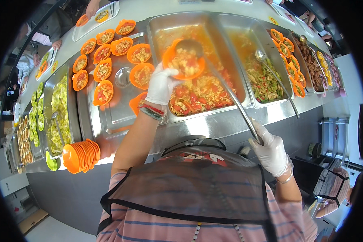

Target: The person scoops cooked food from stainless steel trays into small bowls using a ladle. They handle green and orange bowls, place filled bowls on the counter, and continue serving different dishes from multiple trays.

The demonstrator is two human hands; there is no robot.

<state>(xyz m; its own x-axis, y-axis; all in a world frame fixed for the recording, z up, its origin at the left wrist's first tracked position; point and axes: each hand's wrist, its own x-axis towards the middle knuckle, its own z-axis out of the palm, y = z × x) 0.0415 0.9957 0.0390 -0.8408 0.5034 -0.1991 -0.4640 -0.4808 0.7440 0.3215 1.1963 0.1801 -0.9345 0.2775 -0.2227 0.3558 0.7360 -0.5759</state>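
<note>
My gloved left hand point(161, 81) grips an orange bowl point(169, 60) by its edge, above a deep steel food pan point(199, 114). Scrambled egg with tomato point(196, 98) lies in the near part of that pan, with oily liquid towards its far side. In my gloved right hand point(269, 148) is the long handle of a steel ladle point(234, 96). The ladle's blurred head is over the bowl, which holds egg and tomato; whether the two touch I cannot tell. Left of the pan, several filled orange bowls point(103, 92) stand on steel pan lids point(118, 112).
A stack of orange bowls point(81, 155) sits at the counter's near left edge, beside a pan of cabbage point(59, 112). To the right, a spoon point(275, 75) rests in a pan of green vegetables point(264, 81). People's hands point(92, 7) and trays point(95, 24) are across the counter.
</note>
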